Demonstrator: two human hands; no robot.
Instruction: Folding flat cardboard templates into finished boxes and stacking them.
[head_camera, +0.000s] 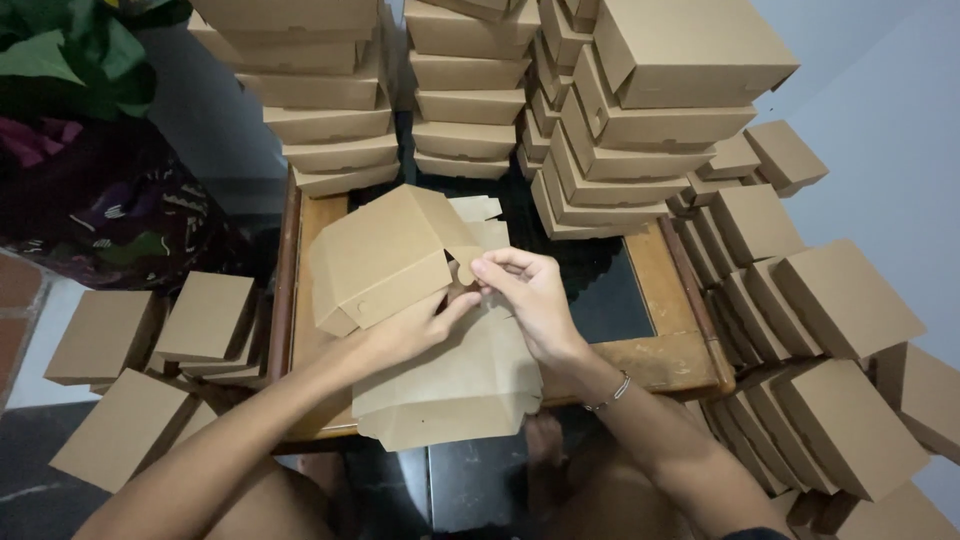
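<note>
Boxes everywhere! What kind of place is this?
Probably a home corner used for folding packaging. Stacks of finished brown cardboard boxes crowd a small wood-framed glass table, more lie on the floor, and both hands are folding a half-made box.

From my feed I see two bare forearms, no sleeves on either down to where they leave the picture. My left hand (415, 325) wears nothing: no ring, no watch, no band. My right hand (535, 295) is bare too, but its wrist carries a thin bracelet (612, 392), a slim silvery chain or band circling it loosely. The fingers (500, 262) are slender with short nails, unpainted as far as I can tell. My legs below are bare.
</note>
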